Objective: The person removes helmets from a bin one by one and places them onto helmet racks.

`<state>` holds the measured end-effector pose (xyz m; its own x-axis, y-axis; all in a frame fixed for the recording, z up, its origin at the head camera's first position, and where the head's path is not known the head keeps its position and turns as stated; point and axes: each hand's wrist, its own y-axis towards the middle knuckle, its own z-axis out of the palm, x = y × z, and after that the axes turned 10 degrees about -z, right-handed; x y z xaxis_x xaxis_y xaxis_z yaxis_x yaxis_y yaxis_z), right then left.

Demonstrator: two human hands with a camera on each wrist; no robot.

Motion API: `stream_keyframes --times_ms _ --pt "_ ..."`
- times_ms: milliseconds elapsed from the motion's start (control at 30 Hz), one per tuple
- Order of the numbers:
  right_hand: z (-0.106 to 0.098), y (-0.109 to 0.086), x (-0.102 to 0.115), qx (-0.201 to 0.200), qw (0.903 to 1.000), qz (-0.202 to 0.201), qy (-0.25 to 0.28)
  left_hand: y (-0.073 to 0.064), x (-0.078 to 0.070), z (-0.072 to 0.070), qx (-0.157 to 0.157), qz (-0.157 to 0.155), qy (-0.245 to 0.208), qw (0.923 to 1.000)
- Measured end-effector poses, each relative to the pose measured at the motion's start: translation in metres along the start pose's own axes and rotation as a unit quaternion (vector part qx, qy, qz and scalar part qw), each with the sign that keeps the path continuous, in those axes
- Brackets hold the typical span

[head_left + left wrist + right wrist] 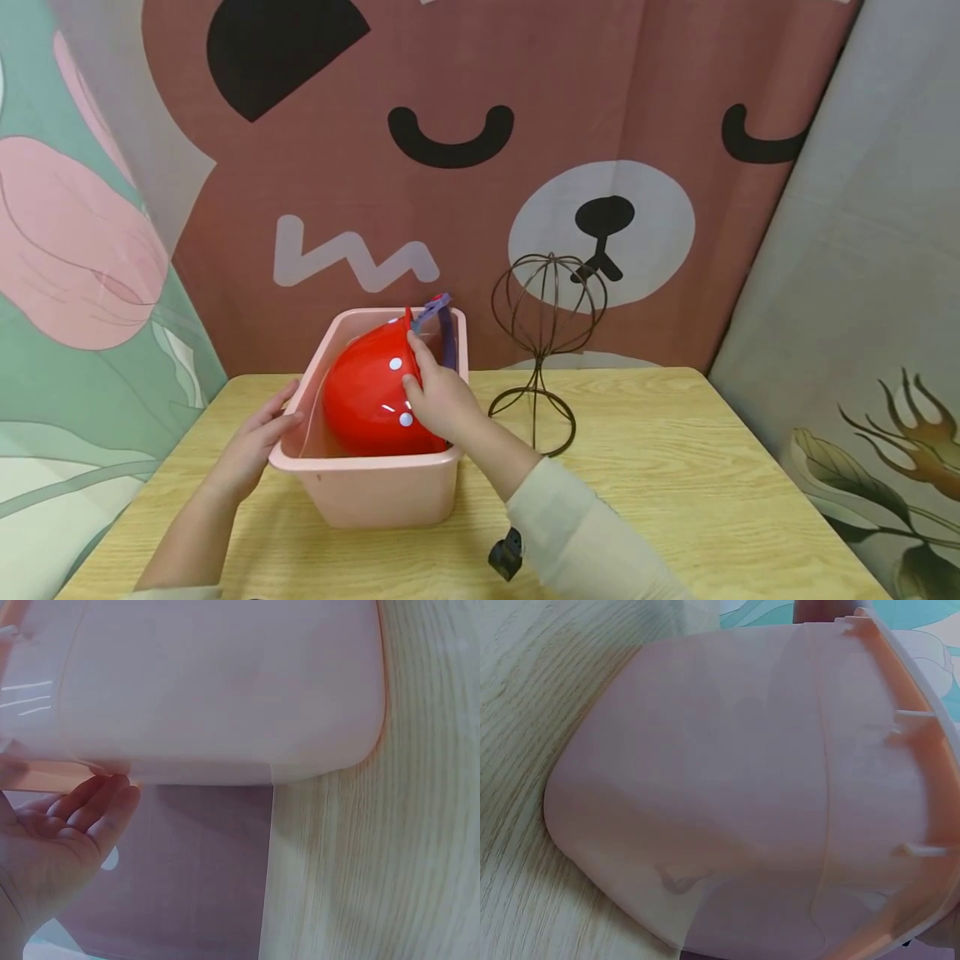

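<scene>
A red helmet (367, 392) with white dots lies tilted on its side inside a pink plastic bin (375, 492). Its purple strap (448, 333) and buckle stick up at the bin's far right corner. My right hand (450, 404) grips the helmet's edge, thumb on the outer shell; the other fingers are mostly hidden. At the bin's left rim, my left hand (251, 442) holds on, with its fingers (112, 806) tucked beneath the rim in the left wrist view. The right wrist view is filled by the bin's outer wall (705, 765).
A brown wire stand (551, 333) with a round cage top stands right of the bin, near the table's back edge. The wood-grain table (637, 475) meets a printed bear curtain (450, 208) behind. A small black object (506, 554) shows beside the right sleeve.
</scene>
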<state>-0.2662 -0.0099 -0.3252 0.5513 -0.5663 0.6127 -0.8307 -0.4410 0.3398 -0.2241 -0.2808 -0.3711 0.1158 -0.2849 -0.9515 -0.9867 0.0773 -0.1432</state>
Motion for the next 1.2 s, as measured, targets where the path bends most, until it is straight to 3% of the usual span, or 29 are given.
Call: stream_keyframes --times_ms 233,400,833,1200 --pt "0.0 0.001 0.002 -0.015 0.9992 -0.026 -0.024 0.0 0.0 0.001 -0.005 -0.005 -0.005 1.0" --pt "0.0 0.0 -0.001 -0.048 0.9978 -0.042 -0.019 0.0 -0.001 0.002 -0.01 -0.005 -0.004 0.9999" --pt "-0.012 -0.001 -0.001 -0.095 0.9914 -0.03 0.085 -0.001 -0.001 0.001 -0.022 0.001 0.005 0.9997" --pt "-0.029 -0.003 0.005 -0.134 0.9723 -0.049 0.185 0.001 -0.003 0.002 -0.008 -0.001 -0.007 0.9999"
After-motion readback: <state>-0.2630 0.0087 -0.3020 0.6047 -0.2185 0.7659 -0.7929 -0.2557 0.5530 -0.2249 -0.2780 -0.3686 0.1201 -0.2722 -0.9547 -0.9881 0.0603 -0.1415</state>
